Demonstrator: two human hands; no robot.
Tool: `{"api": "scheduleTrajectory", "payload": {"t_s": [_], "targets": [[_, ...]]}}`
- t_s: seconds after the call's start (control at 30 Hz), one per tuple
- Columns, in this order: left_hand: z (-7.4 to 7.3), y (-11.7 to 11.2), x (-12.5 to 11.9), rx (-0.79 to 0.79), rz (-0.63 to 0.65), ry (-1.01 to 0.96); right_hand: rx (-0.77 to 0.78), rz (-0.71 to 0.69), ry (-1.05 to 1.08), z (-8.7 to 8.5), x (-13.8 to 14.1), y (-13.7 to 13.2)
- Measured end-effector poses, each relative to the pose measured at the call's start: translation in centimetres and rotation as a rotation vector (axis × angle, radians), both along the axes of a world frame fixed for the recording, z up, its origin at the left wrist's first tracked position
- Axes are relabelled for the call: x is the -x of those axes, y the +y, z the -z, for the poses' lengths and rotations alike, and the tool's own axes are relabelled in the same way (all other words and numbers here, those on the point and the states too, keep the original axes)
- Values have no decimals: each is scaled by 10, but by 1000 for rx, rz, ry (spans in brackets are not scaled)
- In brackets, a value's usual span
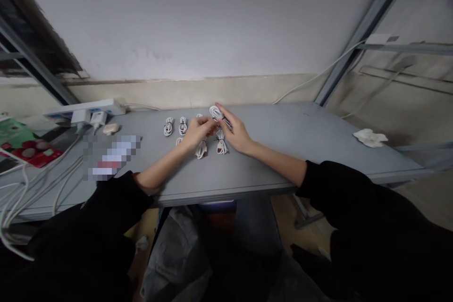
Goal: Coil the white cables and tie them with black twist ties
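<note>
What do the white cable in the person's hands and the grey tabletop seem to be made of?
The white cable looks like smooth, flexible plastic sheathing, faintly glossy along its coils. The grey tabletop looks like painted metal or laminate, matte with soft reflections; the picture can't settle which.

Grey table [300, 151] | bundled white cables [169, 126] lying in two loose rows at centre | white power strip [85, 108] with plugged-in adapters, far left | crumpled tissue [370, 138], right end
</note>
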State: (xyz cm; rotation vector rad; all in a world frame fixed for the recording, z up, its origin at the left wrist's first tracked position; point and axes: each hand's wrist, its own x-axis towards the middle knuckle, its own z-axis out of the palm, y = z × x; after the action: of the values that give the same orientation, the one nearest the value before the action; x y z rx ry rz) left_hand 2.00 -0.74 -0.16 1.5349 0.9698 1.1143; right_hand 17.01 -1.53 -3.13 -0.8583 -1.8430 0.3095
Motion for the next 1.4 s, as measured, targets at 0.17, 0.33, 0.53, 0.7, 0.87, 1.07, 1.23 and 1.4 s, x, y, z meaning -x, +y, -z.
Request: {"api": "scheduleTrajectory", "payload": {"t_s": [0.17, 0.33, 0.53, 0.7, 0.87, 1.07, 1.23, 1.4], "targets": [[-7, -4, -3, 274, 111, -205, -21, -17, 9, -4, 1, -4], [-6, -2, -1, 309, 180, -221, -17, 6, 8, -3, 2, -5], [0, 7, 3, 326, 144, -199, -15, -1, 6, -3, 1, -4], [2, 11, 4, 426, 127, -262, -1, -16, 7, -2, -1, -2], [0, 11, 5, 462, 112, -278, 31, -19, -5, -3, -1, 0], [3, 13, 5, 385, 123, -270, 64, -2, 29, -1, -1, 2], [4, 8, 4, 115, 68, -202, 193, -43, 173, 6, 2, 9], [2, 3, 1, 11, -23, -189, 280, -163, 333, 7, 5, 18]]}}
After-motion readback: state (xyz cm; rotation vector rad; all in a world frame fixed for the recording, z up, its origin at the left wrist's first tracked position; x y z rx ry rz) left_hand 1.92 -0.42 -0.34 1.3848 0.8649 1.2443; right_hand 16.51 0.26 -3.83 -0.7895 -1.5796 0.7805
